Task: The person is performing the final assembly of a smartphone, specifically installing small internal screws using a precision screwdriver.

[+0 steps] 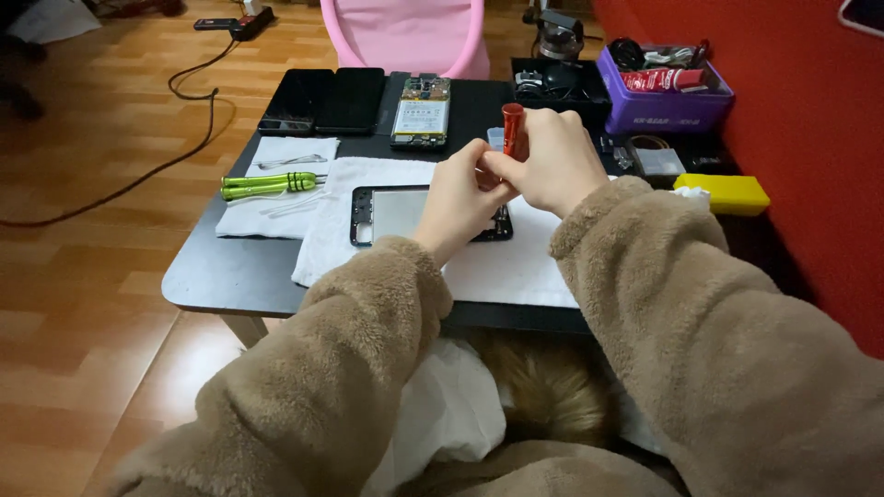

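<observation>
Fingers of the right hand grip a red screwdriver upright; the left hand pinches its tip, steadying it just above the phone frame.

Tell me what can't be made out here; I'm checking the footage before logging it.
- Head view: tip of the red screwdriver, hidden by the left hand and right hand.
- Phone frame: right part covered by the left hand.
- Purple box: contents too small to identify.

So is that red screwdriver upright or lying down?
Upright: the right hand grips the red screwdriver vertically, handle top above the fingers, above the phone frame.
</observation>
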